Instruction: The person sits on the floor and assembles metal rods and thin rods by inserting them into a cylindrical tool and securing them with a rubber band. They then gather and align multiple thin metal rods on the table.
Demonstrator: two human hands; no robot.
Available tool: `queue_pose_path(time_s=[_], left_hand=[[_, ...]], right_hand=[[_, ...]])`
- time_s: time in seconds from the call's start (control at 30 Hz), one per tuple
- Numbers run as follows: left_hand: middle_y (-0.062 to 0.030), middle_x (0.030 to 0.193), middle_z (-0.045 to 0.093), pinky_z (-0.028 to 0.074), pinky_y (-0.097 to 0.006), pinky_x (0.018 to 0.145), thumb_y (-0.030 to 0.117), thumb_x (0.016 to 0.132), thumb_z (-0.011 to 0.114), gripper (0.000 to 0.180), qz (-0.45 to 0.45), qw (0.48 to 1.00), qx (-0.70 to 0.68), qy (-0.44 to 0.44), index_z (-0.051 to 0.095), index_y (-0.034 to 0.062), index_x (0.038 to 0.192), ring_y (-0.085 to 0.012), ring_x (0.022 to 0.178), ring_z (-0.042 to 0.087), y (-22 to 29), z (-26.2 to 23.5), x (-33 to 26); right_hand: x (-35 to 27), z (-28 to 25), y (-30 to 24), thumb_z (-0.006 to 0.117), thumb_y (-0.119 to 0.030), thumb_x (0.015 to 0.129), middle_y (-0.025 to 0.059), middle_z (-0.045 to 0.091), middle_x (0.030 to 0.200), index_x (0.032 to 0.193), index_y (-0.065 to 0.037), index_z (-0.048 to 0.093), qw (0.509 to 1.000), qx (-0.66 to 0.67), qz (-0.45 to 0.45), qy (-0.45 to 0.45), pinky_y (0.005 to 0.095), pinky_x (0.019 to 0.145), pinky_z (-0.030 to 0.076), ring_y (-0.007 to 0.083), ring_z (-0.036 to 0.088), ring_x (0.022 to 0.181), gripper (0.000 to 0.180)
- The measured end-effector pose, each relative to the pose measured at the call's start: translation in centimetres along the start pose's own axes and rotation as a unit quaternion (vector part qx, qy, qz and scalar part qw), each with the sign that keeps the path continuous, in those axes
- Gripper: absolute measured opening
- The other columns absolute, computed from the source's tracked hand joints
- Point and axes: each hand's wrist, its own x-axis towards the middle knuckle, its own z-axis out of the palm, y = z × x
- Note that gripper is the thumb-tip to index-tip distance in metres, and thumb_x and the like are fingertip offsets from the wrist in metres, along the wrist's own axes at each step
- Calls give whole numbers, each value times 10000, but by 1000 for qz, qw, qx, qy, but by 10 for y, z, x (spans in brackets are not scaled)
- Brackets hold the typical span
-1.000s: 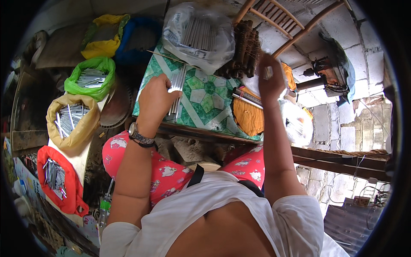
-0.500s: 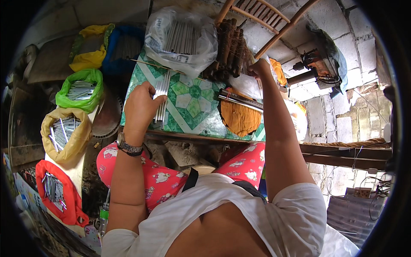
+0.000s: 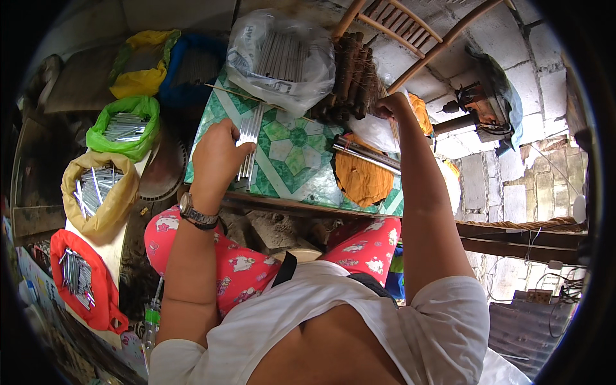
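On the green patterned table (image 3: 301, 183), several thin silvery metal rods (image 3: 251, 138) lie side by side. My left hand (image 3: 217, 154) is curled at their left side, thumb across them and the other fingers mostly hidden. Farther right, my right hand (image 3: 393, 108) is closed beside the brown rolls (image 3: 350, 77), and thin light sticks show above and below it. What its fingers pinch is hidden. Between my hands, thicker shiny tubes (image 3: 366, 154) rest on an orange cloth (image 3: 362, 179).
A clear plastic bag (image 3: 321, 64) of grey rods stands at the table's back. Green (image 3: 101, 138), tan (image 3: 72, 186) and red (image 3: 110, 301) bags of metal pieces line the left. A wooden chair (image 3: 443, 45) and a dark drill-like machine (image 3: 478, 106) are at the far right.
The whole view has shifted slightly, so things sit a little farther right. Both hands keep nearly the same places on the table, the left at the rods and the right by the rolls.
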Motion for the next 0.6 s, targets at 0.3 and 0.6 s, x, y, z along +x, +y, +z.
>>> queue_pose_path(time_s=[0.3,0.6], left_hand=[[-145,1471,497,372,-487,1122,293,982,605,440,249,961,112,33,580,44,1344,-328,1372,453,6,10,-5],[-103,1648,310,165,-553,1240,388,1026,487,607,251,944,207,-54,424,24,1508,-311,1536,239,-5,29,-23]], right_hand=[[24,8,1,733,-83,705,132,627,550,618,-8,630,994,-91,-1,62,382,421,509,218,653,478,155],[-10,-47,-14,712,-22,697,105,564,524,571,18,593,982,-173,43,-59,326,369,385,158,515,402,178]])
